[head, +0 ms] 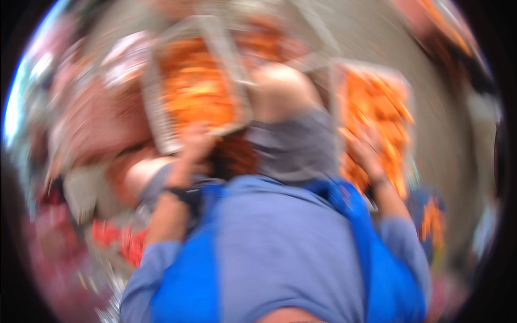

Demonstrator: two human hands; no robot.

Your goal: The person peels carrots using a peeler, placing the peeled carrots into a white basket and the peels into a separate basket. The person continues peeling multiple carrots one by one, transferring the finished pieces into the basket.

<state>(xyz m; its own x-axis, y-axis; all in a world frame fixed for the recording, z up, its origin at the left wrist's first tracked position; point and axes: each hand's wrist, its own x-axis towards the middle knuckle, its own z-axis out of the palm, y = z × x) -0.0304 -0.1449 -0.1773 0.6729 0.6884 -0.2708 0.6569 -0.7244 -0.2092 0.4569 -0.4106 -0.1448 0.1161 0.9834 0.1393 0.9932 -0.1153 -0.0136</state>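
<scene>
Strong blur covers the picture. Two light-coloured crates stand before me, the left crate and the right crate, each full of orange pieces, perhaps carrots. At the near edge of the left crate is my left hand, close to its orange pieces; whether it holds one cannot be told. My right hand lies on the orange pieces in the right crate, its fingers blurred among them. My bare knee and grey shorts are between the crates.
Left of the left crate is a large reddish-brown mass, perhaps sacks. More orange pieces lie beyond my knee. A red item is at lower left. A dark blue and orange thing is beside my right arm. Grey floor shows beyond the crates.
</scene>
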